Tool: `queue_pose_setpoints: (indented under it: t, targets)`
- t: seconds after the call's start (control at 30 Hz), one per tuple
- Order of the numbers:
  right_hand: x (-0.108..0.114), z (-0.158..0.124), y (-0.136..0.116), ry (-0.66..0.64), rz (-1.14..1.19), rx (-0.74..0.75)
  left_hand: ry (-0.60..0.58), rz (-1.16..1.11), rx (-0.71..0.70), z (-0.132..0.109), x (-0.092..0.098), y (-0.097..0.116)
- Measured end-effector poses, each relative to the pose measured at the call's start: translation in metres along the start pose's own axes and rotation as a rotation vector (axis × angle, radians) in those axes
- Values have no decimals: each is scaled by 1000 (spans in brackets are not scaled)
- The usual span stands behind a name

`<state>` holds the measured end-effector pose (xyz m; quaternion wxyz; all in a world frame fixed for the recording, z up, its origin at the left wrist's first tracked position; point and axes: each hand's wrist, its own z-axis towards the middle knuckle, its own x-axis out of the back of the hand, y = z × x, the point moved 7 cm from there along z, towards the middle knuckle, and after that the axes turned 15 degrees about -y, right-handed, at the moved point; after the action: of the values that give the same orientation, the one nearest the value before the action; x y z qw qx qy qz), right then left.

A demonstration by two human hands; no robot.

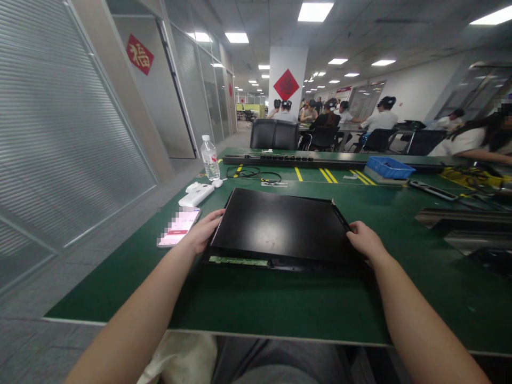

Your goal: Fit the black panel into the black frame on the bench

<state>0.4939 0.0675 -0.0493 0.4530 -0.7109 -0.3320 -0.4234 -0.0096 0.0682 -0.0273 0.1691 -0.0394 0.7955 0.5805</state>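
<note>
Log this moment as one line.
left hand: at left edge of flat black rectangular panel | right hand: at its right edge | exposed: green circuit strip, near edge | surface: dark green tabletop

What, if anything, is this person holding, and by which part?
A flat black rectangular screen unit, held at its left edge by the left hand and its right edge by the right hand.

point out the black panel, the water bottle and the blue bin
Black panel [280, 224], head view, middle of its flat face
Water bottle [210, 161], head view, middle of its body
Blue bin [387, 171], head view, its near wall
</note>
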Motion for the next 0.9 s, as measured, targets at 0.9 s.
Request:
queue_pose_setpoints:
  t: [0.9]
  targets:
    - [1,-5,-7,24,42,30,141,434,-130,-9,11,18]
